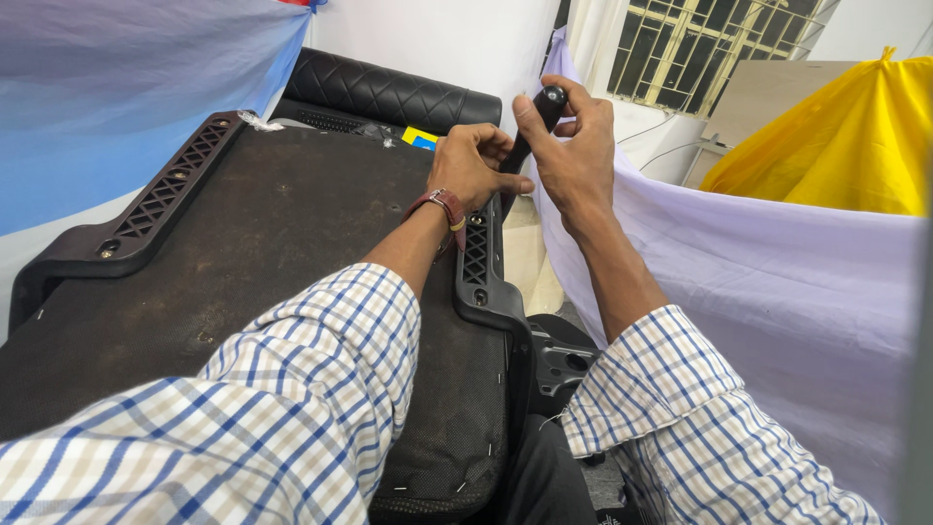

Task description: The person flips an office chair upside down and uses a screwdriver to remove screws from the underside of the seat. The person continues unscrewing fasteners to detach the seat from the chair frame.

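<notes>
A large black fabric-backed panel (pixel 262 243) with black plastic lattice rails lies in front of me. My right hand (pixel 573 156) grips the black rounded handle of a tool (pixel 549 99), held upright over the panel's right rail (pixel 478 262). My left hand (pixel 471 165), with a brown-strapped watch on the wrist, is closed around the lower part of the same tool, just above the rail near its far end. The tool's tip is hidden behind my left hand.
A black quilted cushion (pixel 389 92) sits at the panel's far end, with a small yellow and blue card (pixel 420 139) beside it. White cloth (pixel 758 282) drapes on the right, a yellow bag (pixel 836 146) behind it. Blue cloth (pixel 126 97) hangs on the left.
</notes>
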